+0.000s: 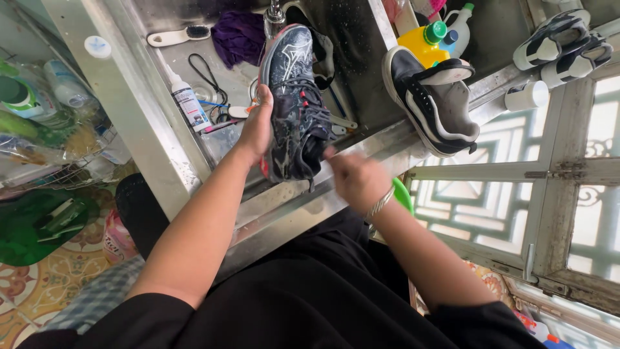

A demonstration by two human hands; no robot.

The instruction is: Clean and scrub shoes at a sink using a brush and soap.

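— Where's the dark sneaker (296,103) right now?

— You have it propped over the steel sink (161,139), toe up toward the tap (274,16), heel down near the front rim. It's streaked with suds, so keeping it over the basin likely lets the drips fall inside.

— And my left hand (256,126)?

— It's wrapped around the sneaker's left side, fingers curled behind, thumb up on the edge; that grip steadies it at a tilt so the laced face turns toward you.

— My right hand (355,179)?

— Just right of the sneaker's heel, blurred by motion. The fingers look bunched, but I cannot tell whether they're clenched on something or bare.

— What else is about?

— Left of the sneaker, in the basin, a white squeeze bottle (188,103), a black cord, and a white brush (173,36) further back beside a purple cloth (239,35). To the sneaker's right, a black-and-white shoe (429,100) leans on the ledge, seemingly set there to drain, with a yellow bottle (423,42) behind it.
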